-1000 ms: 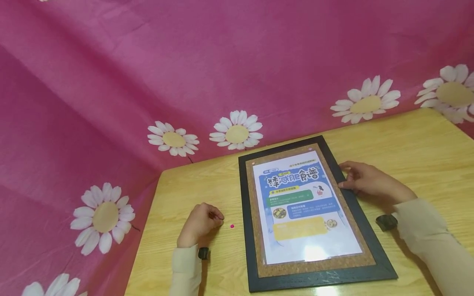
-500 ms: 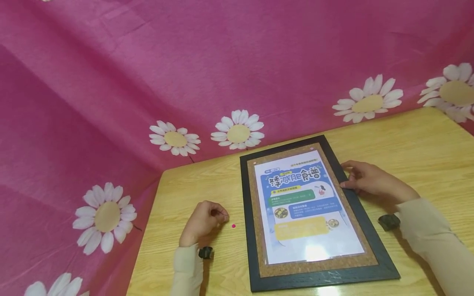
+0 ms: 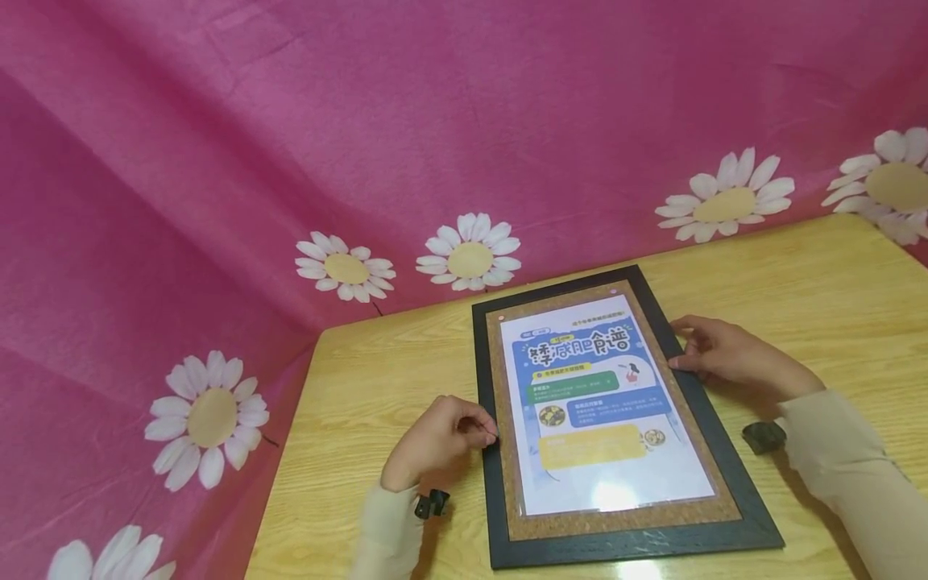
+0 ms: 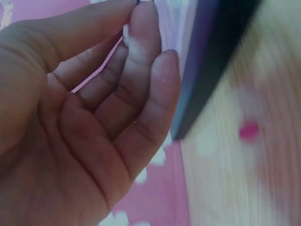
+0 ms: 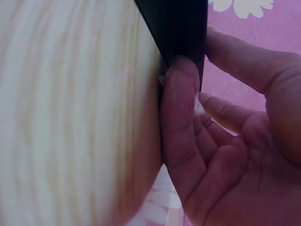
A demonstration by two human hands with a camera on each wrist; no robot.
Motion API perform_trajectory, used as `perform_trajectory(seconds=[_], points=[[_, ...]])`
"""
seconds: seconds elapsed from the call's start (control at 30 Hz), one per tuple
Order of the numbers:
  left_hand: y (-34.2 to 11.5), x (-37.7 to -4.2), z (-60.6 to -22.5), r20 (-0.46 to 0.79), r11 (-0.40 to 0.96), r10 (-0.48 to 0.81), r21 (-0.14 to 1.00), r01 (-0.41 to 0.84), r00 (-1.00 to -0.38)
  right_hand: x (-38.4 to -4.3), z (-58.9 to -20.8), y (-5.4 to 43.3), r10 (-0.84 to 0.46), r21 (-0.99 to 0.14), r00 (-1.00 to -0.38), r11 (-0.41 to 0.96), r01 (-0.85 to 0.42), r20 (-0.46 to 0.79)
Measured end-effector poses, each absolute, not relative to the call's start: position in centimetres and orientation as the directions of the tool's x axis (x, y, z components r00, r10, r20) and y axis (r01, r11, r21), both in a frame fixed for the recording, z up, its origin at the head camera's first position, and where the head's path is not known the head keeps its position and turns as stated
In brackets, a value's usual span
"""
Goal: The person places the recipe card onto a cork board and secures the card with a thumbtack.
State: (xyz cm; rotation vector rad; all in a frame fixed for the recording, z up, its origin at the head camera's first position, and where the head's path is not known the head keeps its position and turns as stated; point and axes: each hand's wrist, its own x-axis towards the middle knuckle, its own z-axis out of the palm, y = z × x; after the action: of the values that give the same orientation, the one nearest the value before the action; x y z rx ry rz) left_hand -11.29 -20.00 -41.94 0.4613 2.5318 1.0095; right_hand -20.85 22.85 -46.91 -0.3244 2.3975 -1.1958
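Note:
A cork board (image 3: 623, 515) in a black frame (image 3: 487, 491) lies flat on the table. A printed poster (image 3: 580, 479) covers it, with small round tacks (image 3: 501, 318) at its top corners. My left hand (image 3: 442, 439) has thumb and index finger pinched together at the frame's left side; what tiny thin object they pinch I cannot tell. A small pink tack (image 4: 249, 132) lies on the table in the left wrist view, hidden behind that hand in the head view. My right hand (image 3: 732, 354) grips the frame's right edge with thumb and fingers, seen close in the right wrist view.
The wooden table (image 3: 834, 274) extends around the board. Behind it hangs a pink cloth (image 3: 464, 105) printed with white daisies, which also covers the left side. Black camera mounts (image 3: 764, 437) sit at both wrists.
My left hand has moved right from beside the pink tack to the frame's left edge and now hides the tack in the head view. My right hand stays at the frame's right edge.

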Motion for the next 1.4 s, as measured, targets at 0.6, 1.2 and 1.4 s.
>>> perform_trajectory(seconds=[0.6,1.2,1.4], points=[[-13.8,-8.3,-41.3,-0.347,0.729,0.626,0.580,0.365,-0.698,-21.0,-47.0,22.9,-0.400,-0.811,-0.871,0.585,-0.004,-0.285],[-12.5,-7.2,-41.9,-0.393,0.763,0.620,0.506,0.403,-0.680,-21.2,-46.8,22.7,-0.402,-0.802,-0.876,0.596,-0.029,-0.267],[-12.3,-6.9,-42.1,-0.408,0.765,0.620,0.507,0.398,-0.670,-20.8,-47.2,22.9,-0.395,-0.815,-0.873,0.579,0.006,-0.287]])
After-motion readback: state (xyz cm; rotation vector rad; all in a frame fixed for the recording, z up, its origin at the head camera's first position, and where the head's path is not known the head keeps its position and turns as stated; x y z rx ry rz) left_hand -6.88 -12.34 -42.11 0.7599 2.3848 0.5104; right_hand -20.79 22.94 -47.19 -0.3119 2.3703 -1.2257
